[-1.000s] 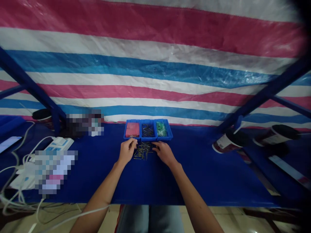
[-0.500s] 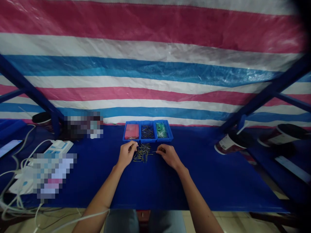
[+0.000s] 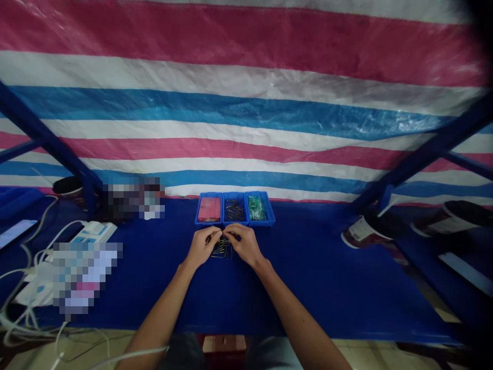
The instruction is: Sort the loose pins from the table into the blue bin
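A pile of thin metal pins (image 3: 222, 250) lies on the blue table, partly covered by both hands. My left hand (image 3: 204, 243) is closed in a pinch at the pile's left; whatever its fingertips hold is too small to name. Fingertips nearly meeting it, my right hand (image 3: 242, 243) is also pinched, over the pile's right side, and its contents are hidden. Just beyond stand three joined blue bins: the left one holds pink pieces (image 3: 209, 208), the middle one dark thin pieces (image 3: 233, 209), the right one green pieces (image 3: 256, 208).
On the left of the table (image 3: 316, 288) are a white power strip (image 3: 94, 231), cables and a blurred-out object. A paper cup (image 3: 362, 231) lies tilted at the right, with another cup (image 3: 449, 218) and a phone (image 3: 466, 272) farther right. Striped sheeting hangs behind.
My right hand has moved left, from beside the pile to my left hand's fingertips, and now covers part of the pins. My left hand has hardly moved.
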`<act>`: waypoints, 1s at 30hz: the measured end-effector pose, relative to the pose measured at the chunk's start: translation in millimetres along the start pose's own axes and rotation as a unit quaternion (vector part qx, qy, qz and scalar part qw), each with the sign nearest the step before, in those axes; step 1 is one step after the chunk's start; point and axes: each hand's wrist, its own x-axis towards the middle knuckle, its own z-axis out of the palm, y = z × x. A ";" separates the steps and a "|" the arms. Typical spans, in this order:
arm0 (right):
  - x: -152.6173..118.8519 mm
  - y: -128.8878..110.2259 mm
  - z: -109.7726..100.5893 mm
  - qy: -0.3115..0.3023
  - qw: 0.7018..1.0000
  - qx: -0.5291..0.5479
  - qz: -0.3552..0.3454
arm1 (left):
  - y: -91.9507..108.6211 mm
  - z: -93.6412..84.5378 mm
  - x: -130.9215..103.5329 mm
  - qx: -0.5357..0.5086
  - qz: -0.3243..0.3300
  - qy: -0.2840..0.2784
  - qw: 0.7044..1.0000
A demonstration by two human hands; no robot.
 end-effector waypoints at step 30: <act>-20.4 1.7 1.7 -0.027 0.983 -0.182 -0.004 | -0.4 2.8 -0.4 0.000 0.037 -0.017 0.999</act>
